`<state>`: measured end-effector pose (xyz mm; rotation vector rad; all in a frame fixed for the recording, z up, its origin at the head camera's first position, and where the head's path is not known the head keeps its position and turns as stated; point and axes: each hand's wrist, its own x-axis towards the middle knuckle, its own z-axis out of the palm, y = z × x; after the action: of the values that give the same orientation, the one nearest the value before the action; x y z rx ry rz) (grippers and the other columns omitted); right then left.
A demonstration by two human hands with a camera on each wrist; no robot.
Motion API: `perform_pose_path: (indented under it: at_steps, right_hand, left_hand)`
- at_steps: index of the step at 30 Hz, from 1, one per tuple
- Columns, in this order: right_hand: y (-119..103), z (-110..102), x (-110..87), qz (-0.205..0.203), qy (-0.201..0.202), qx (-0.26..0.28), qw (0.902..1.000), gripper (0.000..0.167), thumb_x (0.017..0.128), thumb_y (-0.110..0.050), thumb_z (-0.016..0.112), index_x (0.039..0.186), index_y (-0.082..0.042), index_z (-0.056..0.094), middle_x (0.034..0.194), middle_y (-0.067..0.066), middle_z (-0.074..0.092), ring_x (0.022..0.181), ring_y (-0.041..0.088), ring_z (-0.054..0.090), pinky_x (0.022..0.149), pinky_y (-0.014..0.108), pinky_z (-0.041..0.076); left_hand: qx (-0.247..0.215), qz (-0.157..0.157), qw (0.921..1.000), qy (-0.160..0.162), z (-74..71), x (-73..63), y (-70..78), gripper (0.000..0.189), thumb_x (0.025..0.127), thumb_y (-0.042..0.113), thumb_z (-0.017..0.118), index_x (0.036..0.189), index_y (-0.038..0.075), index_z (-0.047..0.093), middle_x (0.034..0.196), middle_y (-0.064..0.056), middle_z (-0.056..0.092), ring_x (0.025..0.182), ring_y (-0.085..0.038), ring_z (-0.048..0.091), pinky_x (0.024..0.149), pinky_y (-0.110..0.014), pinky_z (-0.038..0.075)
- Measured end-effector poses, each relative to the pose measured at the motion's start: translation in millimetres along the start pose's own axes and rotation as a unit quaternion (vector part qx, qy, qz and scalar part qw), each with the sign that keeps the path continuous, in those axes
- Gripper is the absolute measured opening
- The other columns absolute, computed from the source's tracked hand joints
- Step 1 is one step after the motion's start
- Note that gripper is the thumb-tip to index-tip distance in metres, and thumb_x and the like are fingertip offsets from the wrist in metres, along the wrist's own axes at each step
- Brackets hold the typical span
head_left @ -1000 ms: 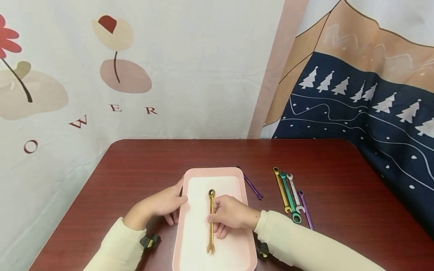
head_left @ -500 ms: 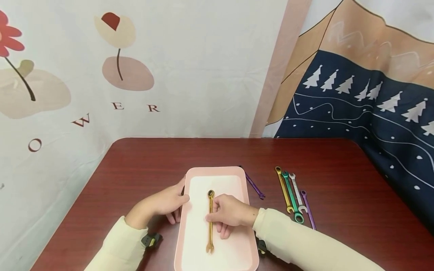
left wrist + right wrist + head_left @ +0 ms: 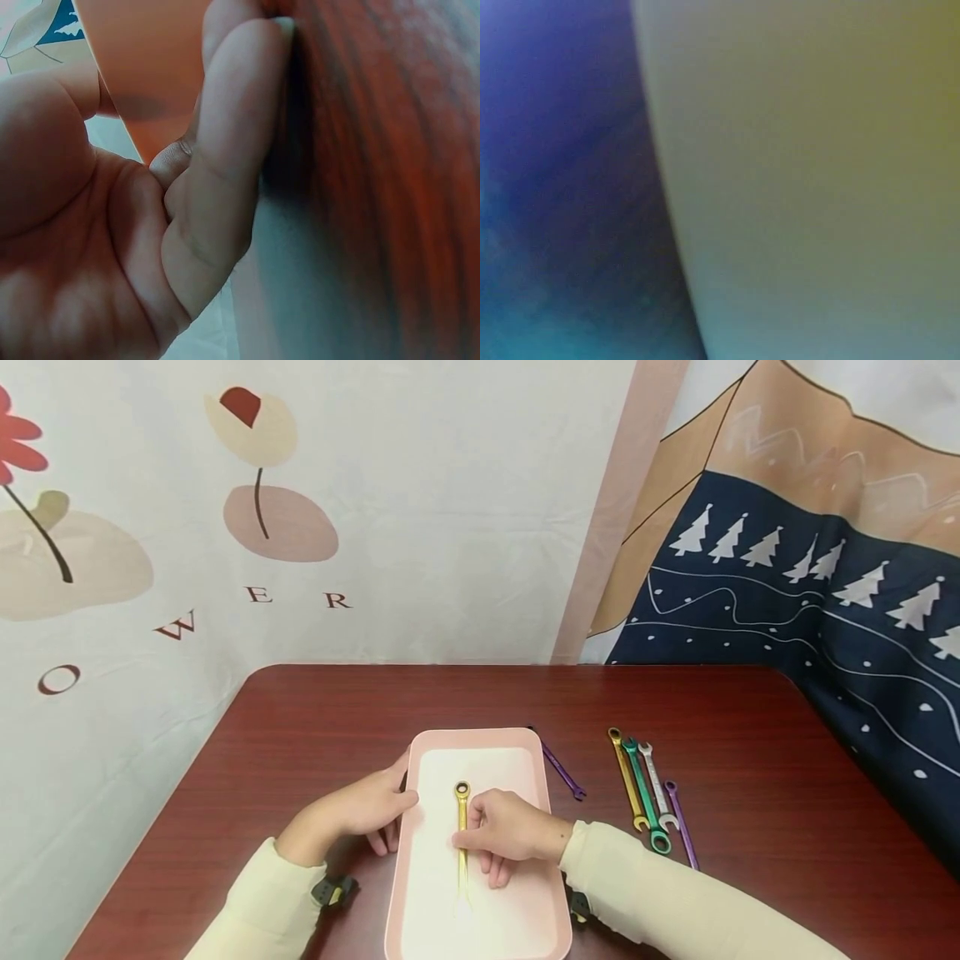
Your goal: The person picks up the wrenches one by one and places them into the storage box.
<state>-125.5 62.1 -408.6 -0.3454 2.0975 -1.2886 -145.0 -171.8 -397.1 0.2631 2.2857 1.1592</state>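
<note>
My right hand [image 3: 513, 831] pinches a gold combination wrench [image 3: 462, 814] between thumb and fingers over the pink-rimmed tray [image 3: 480, 740]. The wrench's ring end points away from me; its lower end fades into glare against the white tray floor. Whether it touches that floor I cannot tell. At the tray's left side, my left hand [image 3: 363, 810] grips the edge, thumb on the rim and the other fingers lower down. In the left wrist view the fingers of the left hand [image 3: 217, 142] curl beside the tray's outer wall [image 3: 150, 75], close to the tabletop. The right wrist view is too blurred to read.
On the dark red table [image 3: 337, 702], right of the tray, lie a gold wrench [image 3: 628, 781], a green wrench [image 3: 647, 797], a silver wrench [image 3: 657, 789] and a purple wrench [image 3: 682, 822]. Another purple wrench [image 3: 562, 768] lies partly hidden behind the tray's upper right side.
The gold wrench in my right hand has shifted slightly left and turned brighter, its lower end now washed out. Both hands and the tray stay almost in place.
</note>
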Motion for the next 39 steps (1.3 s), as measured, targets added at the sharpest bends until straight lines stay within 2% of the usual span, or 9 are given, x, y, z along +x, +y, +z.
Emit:
perform_pose_path:
  at_steps: [4, 8, 13, 18, 22, 25, 31, 39]
  right_hand:
    - [0.9, -0.8, -2.2, -0.012, -0.002, 0.005, 0.9999, 0.026, 0.092, -0.019, 0.070, 0.077, -0.004, 0.055, 0.048, 0.007, 0.059, 0.033, 0.013, 0.057, 0.035, 0.032, 0.053]
    - [2.2, -3.2, -8.3, -0.041, 0.008, 0.004, 0.9991, 0.025, 0.093, -0.019, 0.069, 0.076, -0.006, 0.055, 0.050, 0.004, 0.059, 0.033, 0.011, 0.055, 0.034, 0.031, 0.052]
    - [1.0, -8.3, -16.6, -0.093, 0.043, -0.017, 0.9946, 0.023, 0.094, -0.018, 0.066, 0.076, -0.009, 0.056, 0.051, 0.001, 0.058, 0.035, 0.009, 0.054, 0.034, 0.031, 0.051]
    - [-5.4, -17.2, -27.1, -0.126, 0.083, -0.033, 0.9881, 0.022, 0.095, -0.021, 0.065, 0.078, -0.010, 0.058, 0.054, -0.003, 0.055, 0.038, 0.005, 0.052, 0.036, 0.021, 0.044]
    - [-10.6, -27.1, -36.5, -0.139, 0.104, -0.025, 0.9845, 0.020, 0.095, -0.023, 0.067, 0.081, -0.012, 0.059, 0.057, 0.004, 0.059, 0.040, 0.008, 0.050, 0.039, 0.017, 0.039]
    - [-11.9, -35.3, -41.5, -0.148, 0.119, -0.017, 0.9816, 0.018, 0.095, -0.023, 0.068, 0.083, -0.012, 0.060, 0.060, 0.009, 0.060, 0.041, 0.010, 0.050, 0.039, 0.019, 0.040]
    - [-6.8, -51.9, -45.4, -0.166, 0.167, -0.016, 0.9718, 0.011, 0.095, -0.019, 0.068, 0.089, -0.012, 0.063, 0.061, 0.006, 0.058, 0.042, 0.012, 0.050, 0.039, 0.022, 0.044]
    - [-0.7, -79.4, -47.9, -0.163, 0.235, -0.015, 0.9582, 0.010, 0.097, -0.017, 0.064, 0.090, -0.010, 0.063, 0.064, 0.017, 0.061, 0.042, 0.018, 0.051, 0.036, 0.025, 0.045]
  left_hand:
    - [-0.002, 0.000, 1.0000, 0.002, 0.9, 0.1, -0.6, 0.074, 0.097, 0.014, 0.043, 0.160, 0.019, 0.003, 0.058, -0.013, 0.063, 0.045, -0.023, 0.062, 0.042, -0.042, 0.057]
    - [-0.003, 0.002, 1.0000, 0.005, 1.8, 0.5, -0.4, 0.071, 0.096, 0.014, 0.043, 0.158, 0.019, 0.009, 0.058, -0.013, 0.063, 0.046, -0.024, 0.062, 0.042, -0.042, 0.057]
    - [-0.004, 0.003, 1.0000, 0.005, 2.7, 0.4, 0.7, 0.069, 0.095, 0.014, 0.043, 0.157, 0.018, 0.012, 0.058, -0.012, 0.063, 0.046, -0.024, 0.062, 0.042, -0.041, 0.057]
    - [-0.008, 0.000, 1.0000, 0.004, 3.1, -0.4, 1.1, 0.070, 0.096, 0.014, 0.043, 0.158, 0.019, 0.011, 0.058, -0.012, 0.063, 0.046, -0.024, 0.062, 0.042, -0.042, 0.057]
    - [-0.009, -0.002, 0.9999, 0.004, 3.1, -0.8, 0.6, 0.074, 0.097, 0.014, 0.043, 0.160, 0.021, 0.004, 0.058, -0.013, 0.063, 0.046, -0.024, 0.062, 0.042, -0.042, 0.057]
    - [-0.009, -0.006, 0.9999, 0.005, 3.4, -1.3, 0.0, 0.077, 0.097, 0.014, 0.042, 0.161, 0.022, 0.000, 0.057, -0.014, 0.062, 0.045, -0.024, 0.061, 0.042, -0.042, 0.057]
    - [-0.009, -0.008, 0.9999, 0.007, 5.0, -2.1, -1.6, 0.080, 0.098, 0.014, 0.042, 0.161, 0.023, -0.006, 0.057, -0.014, 0.062, 0.045, -0.024, 0.061, 0.042, -0.042, 0.057]
    - [-0.007, -0.013, 0.9998, 0.010, 5.1, -0.1, 1.0, 0.074, 0.096, 0.014, 0.042, 0.159, 0.023, 0.005, 0.058, -0.014, 0.063, 0.045, -0.024, 0.062, 0.043, -0.042, 0.057]
